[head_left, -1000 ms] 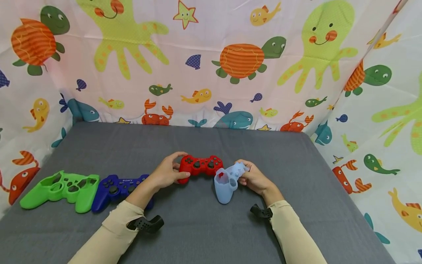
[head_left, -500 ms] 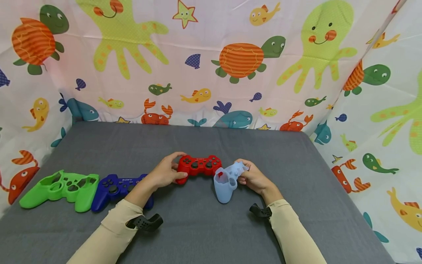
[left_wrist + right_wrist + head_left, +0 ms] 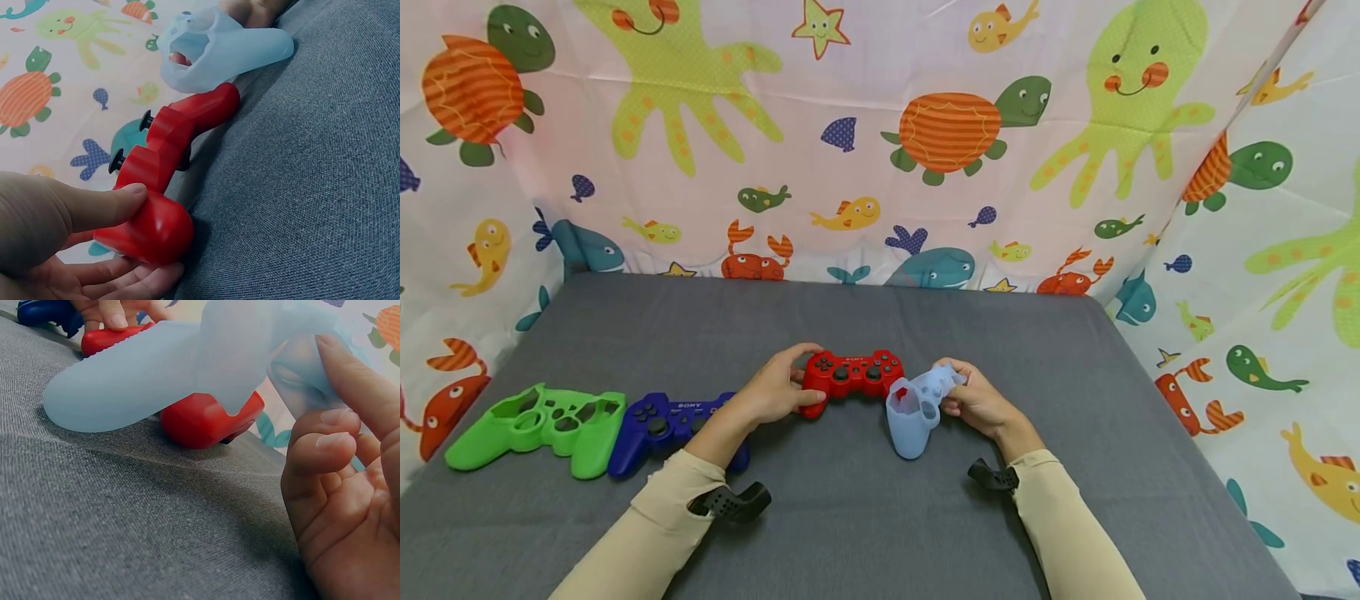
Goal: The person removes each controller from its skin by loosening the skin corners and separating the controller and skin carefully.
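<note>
A red game controller (image 3: pixel 852 375) lies in the middle of the grey cloth, and my left hand (image 3: pixel 778 387) grips its left handle, thumb on top and fingers beneath. In my right hand (image 3: pixel 981 406) I pinch one end of a pale blue translucent silicone controller sleeve (image 3: pixel 913 425). The sleeve is tilted, its free handle pocket pointing down towards the cloth. Its opening overlaps the controller's right handle in the head view. From the right wrist view, the red controller (image 3: pixel 203 419) shows behind and below the sleeve (image 3: pixel 137 375).
To the left lie a green controller sleeve (image 3: pixel 542 429) and a blue controller (image 3: pixel 658 429), partly hidden behind my left forearm. A grey cloth (image 3: pixel 865 533) covers the table. Curtains (image 3: pixel 865 100) printed with sea animals stand at the back and both sides.
Over the last second the red controller has shifted very slightly left with my left hand. The sleeve and my right hand stay nearly where they were.
</note>
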`<state>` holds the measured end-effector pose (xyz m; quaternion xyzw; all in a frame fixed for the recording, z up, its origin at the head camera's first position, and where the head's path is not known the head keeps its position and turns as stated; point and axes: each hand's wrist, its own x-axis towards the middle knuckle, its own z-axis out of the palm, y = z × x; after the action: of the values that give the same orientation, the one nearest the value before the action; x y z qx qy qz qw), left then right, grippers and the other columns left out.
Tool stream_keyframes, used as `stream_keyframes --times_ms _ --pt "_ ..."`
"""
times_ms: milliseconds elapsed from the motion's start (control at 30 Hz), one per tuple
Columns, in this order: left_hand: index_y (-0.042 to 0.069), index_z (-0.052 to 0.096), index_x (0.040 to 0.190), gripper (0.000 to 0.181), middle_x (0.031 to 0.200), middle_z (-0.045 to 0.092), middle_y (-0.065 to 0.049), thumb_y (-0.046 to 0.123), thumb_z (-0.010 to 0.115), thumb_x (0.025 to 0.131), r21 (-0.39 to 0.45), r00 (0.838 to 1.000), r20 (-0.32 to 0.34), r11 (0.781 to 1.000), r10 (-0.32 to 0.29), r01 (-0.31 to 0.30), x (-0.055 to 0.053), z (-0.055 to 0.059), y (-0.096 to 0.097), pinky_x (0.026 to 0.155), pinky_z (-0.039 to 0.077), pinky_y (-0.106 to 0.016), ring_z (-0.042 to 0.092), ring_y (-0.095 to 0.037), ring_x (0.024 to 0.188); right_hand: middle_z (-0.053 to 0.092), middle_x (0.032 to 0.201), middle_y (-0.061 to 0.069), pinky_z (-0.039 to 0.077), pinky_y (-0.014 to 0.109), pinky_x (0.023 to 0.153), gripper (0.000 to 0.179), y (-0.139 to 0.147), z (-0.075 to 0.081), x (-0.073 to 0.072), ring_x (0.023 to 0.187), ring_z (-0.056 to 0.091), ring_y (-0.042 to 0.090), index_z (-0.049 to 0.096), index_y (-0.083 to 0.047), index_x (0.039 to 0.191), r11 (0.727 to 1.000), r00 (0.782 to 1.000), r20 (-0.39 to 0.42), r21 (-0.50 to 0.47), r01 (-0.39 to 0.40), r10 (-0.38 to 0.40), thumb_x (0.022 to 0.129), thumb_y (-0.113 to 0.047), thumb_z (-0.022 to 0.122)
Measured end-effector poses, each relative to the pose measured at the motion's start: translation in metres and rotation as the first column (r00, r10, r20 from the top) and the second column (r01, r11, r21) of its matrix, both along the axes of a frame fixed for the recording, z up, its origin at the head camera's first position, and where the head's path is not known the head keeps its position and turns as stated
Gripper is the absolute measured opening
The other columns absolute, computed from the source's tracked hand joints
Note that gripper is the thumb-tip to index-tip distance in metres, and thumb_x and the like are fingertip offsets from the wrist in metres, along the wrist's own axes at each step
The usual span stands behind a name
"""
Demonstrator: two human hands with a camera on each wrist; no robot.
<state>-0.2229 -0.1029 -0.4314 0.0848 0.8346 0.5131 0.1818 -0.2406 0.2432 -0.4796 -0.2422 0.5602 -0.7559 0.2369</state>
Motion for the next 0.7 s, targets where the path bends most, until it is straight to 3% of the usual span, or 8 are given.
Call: stream_keyframes --times_ms 433,700 --pt "0.017 0.047 0.150 0.068 0.123 0.068 -0.021 0.015 0.078 0.089 -0.182 0.995 -0.100 0.982 0.029 -0.046 0.0020 0.0042 0.0027 0.078 0.056 -0.036 0.069 -0.024 0.095 0.060 0.078 -0.013 0.040 0.013 0.056 0.025 0.0011 0.0010 -0.0013 0.061 0.047 -0.001 0.067 -0.019 0.107 1.000 1.000 -0.018 -0.003 -0.013 0.013 0.103 -0.001 0.051" --pt "0.014 0.047 0.150 0.068 0.116 0.069 -0.019 0.021 0.078 0.089 -0.222 0.993 -0.116 0.974 0.011 -0.037 0.0035 0.0072 0.0023 0.068 0.053 -0.031 0.067 -0.020 0.084 0.058 0.077 -0.013 0.039 0.014 0.056 0.029 0.0008 0.0024 0.0004 0.059 0.046 0.000 0.066 -0.019 0.106 1.000 1.000 0.010 0.011 0.000 0.000 0.102 0.004 0.048"
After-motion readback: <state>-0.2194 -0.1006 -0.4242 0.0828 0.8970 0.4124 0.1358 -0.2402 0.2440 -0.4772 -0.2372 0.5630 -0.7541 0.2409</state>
